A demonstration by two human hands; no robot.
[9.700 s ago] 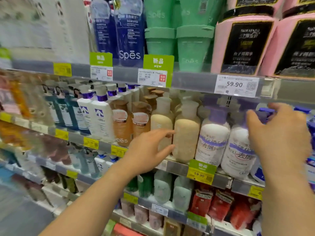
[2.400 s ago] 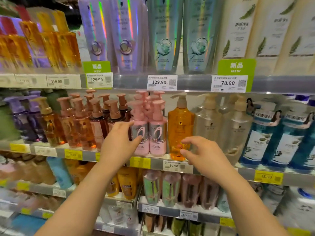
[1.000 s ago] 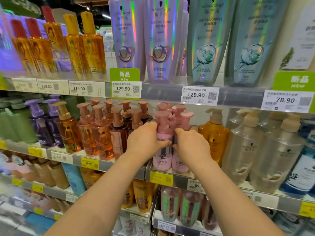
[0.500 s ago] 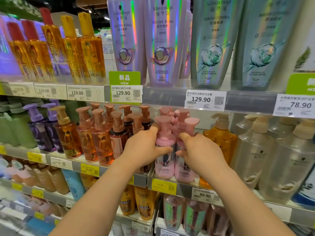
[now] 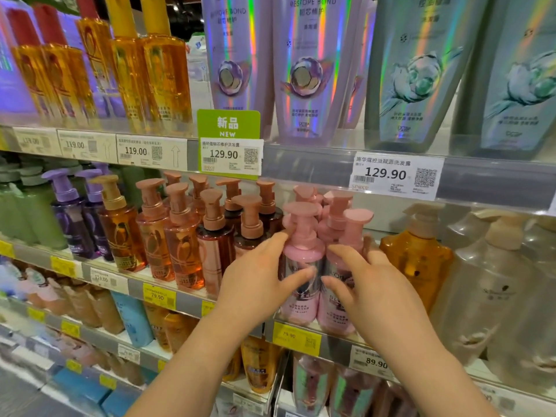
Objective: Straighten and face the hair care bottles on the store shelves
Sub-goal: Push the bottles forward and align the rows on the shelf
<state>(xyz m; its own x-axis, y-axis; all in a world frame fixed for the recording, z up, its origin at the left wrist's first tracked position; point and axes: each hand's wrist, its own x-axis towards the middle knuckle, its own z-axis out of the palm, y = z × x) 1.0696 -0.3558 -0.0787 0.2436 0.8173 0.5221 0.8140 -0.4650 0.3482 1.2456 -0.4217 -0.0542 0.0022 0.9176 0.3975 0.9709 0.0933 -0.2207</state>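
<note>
Two pink pump bottles stand side by side at the front of the middle shelf, with more pink ones behind them. My left hand (image 5: 255, 287) grips the left pink bottle (image 5: 303, 252), thumb across its front and index finger on its left shoulder. My right hand (image 5: 370, 293) holds the right pink bottle (image 5: 337, 314), thumb and fingers wrapped over its front and right side. Both bottles are upright, and their labels are partly hidden by my fingers.
Rose-capped amber and brown pump bottles (image 5: 180, 245) crowd the left side. An orange pump bottle (image 5: 418, 260) and clear ones (image 5: 496, 296) stand on the right. The upper shelf rail with price tags (image 5: 394, 176) hangs just above the pump heads. Tall holographic tubes (image 5: 304, 70) stand above it.
Earlier my hands were apart, reaching toward this shelf. They closed in from both sides and took hold of the two front pink bottles. The view has moved closer.
</note>
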